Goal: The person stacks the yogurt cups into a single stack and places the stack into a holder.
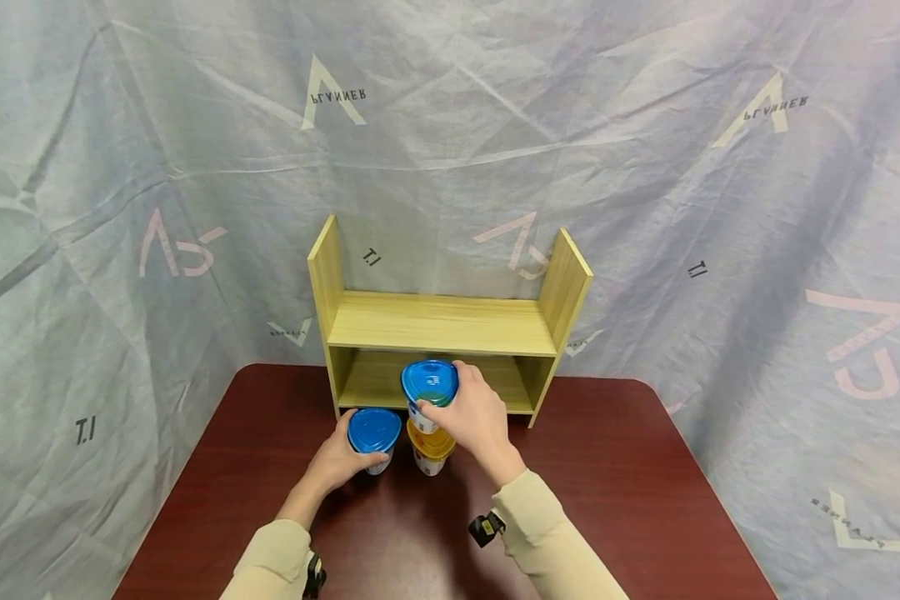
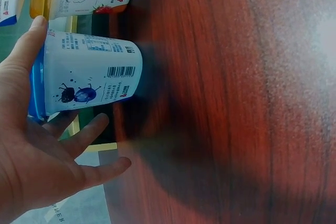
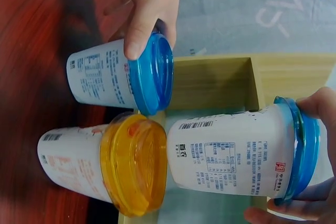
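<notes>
My left hand (image 1: 332, 461) grips a yogurt cup with a blue lid (image 1: 375, 429) by its rim, thumb on the near side; blueberries are printed on its white wall (image 2: 84, 74). My right hand (image 1: 477, 414) holds a second blue-lidded yogurt cup (image 1: 429, 381) around its lid, raised over a yellow-lidded yogurt cup (image 1: 432, 447). In the right wrist view the raised cup's base (image 3: 178, 153) is right at the yellow lid (image 3: 139, 163); I cannot tell whether they touch. The yellow-lidded cup stands upright on the table, just right of the left cup.
A light wooden two-level shelf (image 1: 442, 323) stands at the back of the dark red table (image 1: 607, 483), directly behind the cups. Its side panels rise above the upper board. Grey printed cloth (image 1: 435, 167) hangs behind and at both sides.
</notes>
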Demonstrator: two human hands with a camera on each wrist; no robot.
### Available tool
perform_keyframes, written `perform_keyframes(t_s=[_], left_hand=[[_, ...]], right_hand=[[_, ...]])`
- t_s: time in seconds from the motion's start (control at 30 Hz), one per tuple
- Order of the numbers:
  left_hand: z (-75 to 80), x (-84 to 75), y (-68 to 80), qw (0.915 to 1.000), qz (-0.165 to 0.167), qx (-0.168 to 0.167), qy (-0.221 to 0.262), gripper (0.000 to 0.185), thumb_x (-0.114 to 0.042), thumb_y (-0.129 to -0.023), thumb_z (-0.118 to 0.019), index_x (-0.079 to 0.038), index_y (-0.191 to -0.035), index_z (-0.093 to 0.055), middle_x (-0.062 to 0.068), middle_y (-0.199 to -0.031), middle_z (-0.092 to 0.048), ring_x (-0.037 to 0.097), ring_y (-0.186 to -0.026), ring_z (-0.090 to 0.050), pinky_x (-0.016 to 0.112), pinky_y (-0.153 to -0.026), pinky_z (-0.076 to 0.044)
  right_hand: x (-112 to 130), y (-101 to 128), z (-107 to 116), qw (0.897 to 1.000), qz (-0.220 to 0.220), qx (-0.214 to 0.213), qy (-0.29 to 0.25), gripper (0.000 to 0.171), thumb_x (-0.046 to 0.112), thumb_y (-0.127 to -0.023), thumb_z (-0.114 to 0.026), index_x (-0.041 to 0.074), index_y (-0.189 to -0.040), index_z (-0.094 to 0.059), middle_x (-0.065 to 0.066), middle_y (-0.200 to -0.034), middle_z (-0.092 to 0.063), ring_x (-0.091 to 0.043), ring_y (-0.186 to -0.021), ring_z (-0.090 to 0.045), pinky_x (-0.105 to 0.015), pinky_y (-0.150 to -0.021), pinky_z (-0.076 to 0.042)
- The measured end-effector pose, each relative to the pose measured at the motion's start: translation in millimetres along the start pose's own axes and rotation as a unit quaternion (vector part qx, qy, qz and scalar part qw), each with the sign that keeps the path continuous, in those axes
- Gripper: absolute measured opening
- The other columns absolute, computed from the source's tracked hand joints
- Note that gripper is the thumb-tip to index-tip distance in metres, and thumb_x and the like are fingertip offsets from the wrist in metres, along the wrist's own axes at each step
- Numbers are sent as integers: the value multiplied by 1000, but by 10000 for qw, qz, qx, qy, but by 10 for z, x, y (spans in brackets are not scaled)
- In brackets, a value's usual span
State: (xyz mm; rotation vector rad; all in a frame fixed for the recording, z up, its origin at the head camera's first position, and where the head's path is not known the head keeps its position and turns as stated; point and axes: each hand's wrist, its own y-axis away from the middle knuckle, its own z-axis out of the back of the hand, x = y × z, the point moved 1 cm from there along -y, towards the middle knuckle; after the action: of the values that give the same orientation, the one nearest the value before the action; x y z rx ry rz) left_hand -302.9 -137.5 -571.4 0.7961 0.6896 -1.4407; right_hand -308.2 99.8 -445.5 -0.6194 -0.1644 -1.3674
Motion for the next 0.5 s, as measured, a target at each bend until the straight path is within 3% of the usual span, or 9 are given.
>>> perform_keyframes(t_s=[0.5], left_hand=[[-10, -8, 5, 10000, -2, -34, 84, 106, -38, -79, -88, -3, -156, -24, 29, -140, -52, 46, -122, -55, 62, -99, -46]], right_hand=[[116, -48, -147, 9998, 18, 206, -40, 89, 60, -78, -77, 6, -144, -51, -13, -130, -61, -32, -97, -68, -51, -77, -58]])
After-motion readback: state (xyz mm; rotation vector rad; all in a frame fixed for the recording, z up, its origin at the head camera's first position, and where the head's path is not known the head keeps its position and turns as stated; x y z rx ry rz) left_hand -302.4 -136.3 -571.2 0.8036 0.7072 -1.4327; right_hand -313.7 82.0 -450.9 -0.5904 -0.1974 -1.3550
